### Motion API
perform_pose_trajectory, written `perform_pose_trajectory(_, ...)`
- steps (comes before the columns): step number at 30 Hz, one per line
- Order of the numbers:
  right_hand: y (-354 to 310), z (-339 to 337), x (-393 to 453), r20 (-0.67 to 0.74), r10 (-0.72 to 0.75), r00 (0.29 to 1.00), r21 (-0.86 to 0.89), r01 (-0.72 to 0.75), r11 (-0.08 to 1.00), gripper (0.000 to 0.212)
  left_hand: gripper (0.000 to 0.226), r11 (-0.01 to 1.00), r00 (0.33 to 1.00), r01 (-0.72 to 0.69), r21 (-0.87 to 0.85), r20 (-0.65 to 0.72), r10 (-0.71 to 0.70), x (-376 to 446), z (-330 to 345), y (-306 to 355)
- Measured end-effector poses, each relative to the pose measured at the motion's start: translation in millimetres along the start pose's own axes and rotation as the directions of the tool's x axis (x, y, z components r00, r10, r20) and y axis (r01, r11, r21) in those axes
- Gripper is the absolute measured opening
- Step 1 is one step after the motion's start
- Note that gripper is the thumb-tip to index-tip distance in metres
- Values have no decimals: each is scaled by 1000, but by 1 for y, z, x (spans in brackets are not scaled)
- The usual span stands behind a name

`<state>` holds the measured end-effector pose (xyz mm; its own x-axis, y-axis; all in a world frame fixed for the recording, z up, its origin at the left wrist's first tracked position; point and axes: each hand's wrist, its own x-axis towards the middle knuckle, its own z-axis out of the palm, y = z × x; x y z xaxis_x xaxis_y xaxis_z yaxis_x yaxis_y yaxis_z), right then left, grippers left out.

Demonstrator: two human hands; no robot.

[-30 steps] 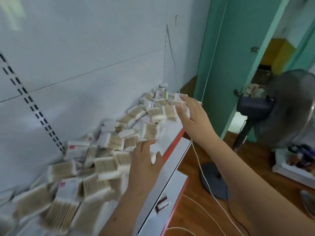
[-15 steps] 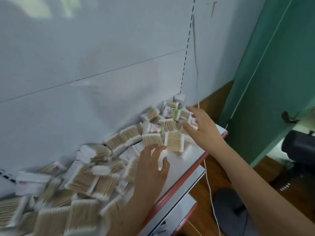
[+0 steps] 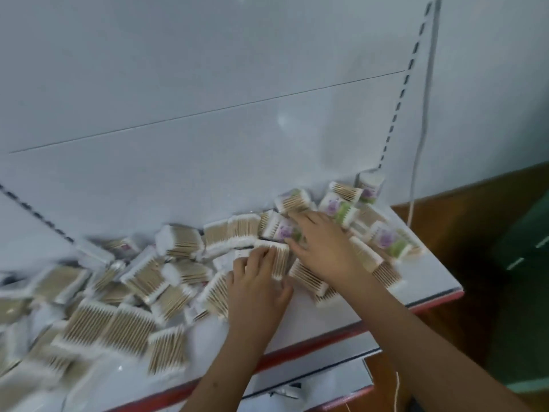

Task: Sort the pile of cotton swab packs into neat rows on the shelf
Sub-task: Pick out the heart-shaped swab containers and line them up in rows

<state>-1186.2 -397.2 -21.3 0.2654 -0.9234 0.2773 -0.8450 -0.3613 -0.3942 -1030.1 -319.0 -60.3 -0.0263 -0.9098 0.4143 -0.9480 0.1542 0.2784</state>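
Both hands are lying flat on the heap of cotton swab packs (image 3: 142, 281), which is sprawling loose along the white shelf (image 3: 320, 319) against the back panel (image 3: 208, 84). The left hand (image 3: 255, 289) is resting with fingers spread over a pack (image 3: 274, 258), clamped on nothing; the right hand (image 3: 323, 248) is pressing open-palmed on packs with purple labels (image 3: 386, 236). No rows are forming yet. The risk, as I judge it: sweeping outward could be pushing packs over the red front edge (image 3: 341, 331), since several are sitting near it and sliding easily
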Motion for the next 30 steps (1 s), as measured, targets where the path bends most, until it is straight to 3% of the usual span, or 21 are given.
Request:
perform_pose_trajectory(9, 5, 18, 37, 149, -23, 989, -2, 23, 1000, 61, 52, 992, 995, 76, -96, 79, -68, -3, -7, -7)
perform_pose_trajectory(11, 1, 8, 37, 100, -41, 994, 30, 38, 999, 61, 52, 974, 989, 139, -181, 69, -128, 0, -13, -4)
perform_pose_trajectory(13, -3, -8, 28, -54, -25, 998, 127, 31, 991, 62, 50, 845, 968, 238, -478, 41, -249, 8, -26, 5)
perform_pose_trajectory(15, -9, -22, 10, -207, 23, 978, 296, 40, 954, 64, 58, 552, 933, 298, -779, 116, -340, 19, -45, 25)
perform_pose_trajectory(17, -15, -30, -10, -255, 16, 967, 411, 93, 907, 63, 61, 346, 930, 321, -881, 224, -293, 30, -55, 44)
perform_pose_trajectory(19, -14, -31, -30, -176, -76, 981, 401, 142, 905, 67, 51, 313, 935, 327, -891, 256, -247, 37, -52, 54)
perform_pose_trajectory(22, 15, -39, -52, -47, -154, 987, 275, 161, 948, 75, 32, 285, 910, 368, -885, 280, -307, 43, -38, 55)
perform_pose_trajectory(25, 60, -53, -63, -195, 37, 980, 209, 5, 978, 57, 19, 248, 867, 434, -866, 326, -378, 47, -27, 52)
perform_pose_trajectory(27, 90, -54, -63, -258, 192, 947, 104, -170, 980, 54, 25, 229, 853, 468, -853, 369, -369, 49, -23, 54)
perform_pose_trajectory(30, 121, -42, -67, -131, 306, 943, 12, -307, 952, 58, 35, 137, 849, 478, -867, 417, -323, 48, -22, 68)
